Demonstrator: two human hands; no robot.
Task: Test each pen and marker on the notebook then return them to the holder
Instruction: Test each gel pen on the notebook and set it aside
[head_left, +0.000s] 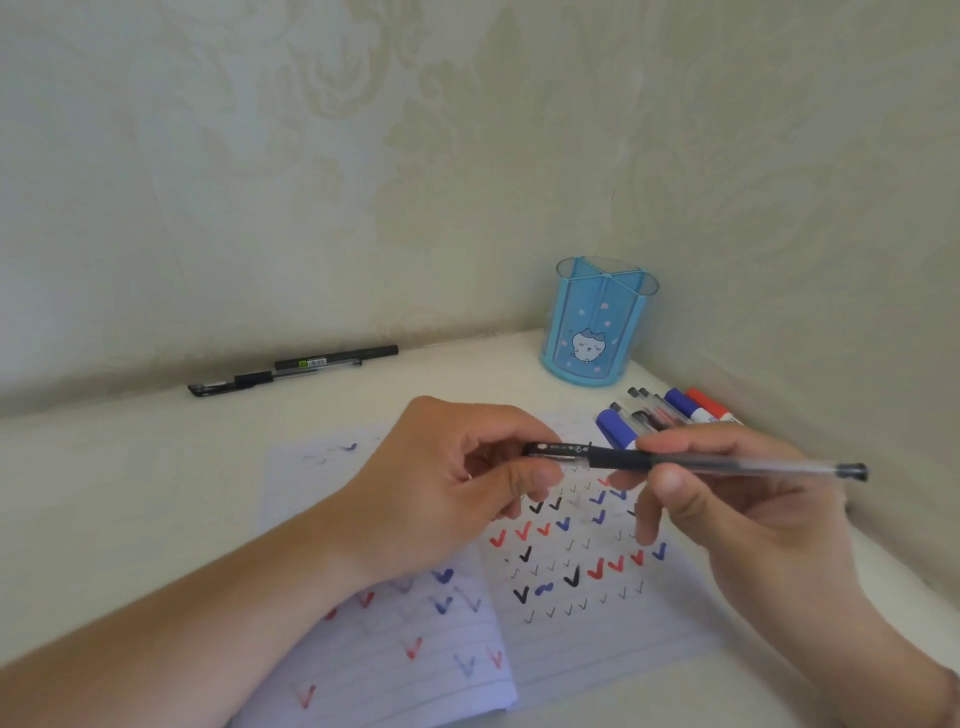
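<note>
Above the notebook (571, 597), the pen (727, 462) lies level, long axis left-right, right hand (737, 499) pinching its barrel, left hand (457, 483) pinching the cap (558, 451) end, holder (597, 322) at the desk's far-right corner.

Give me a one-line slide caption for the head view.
Left hand and right hand hold a capped black gel pen over the check-marked notebook, near the blue pen holder.
</note>
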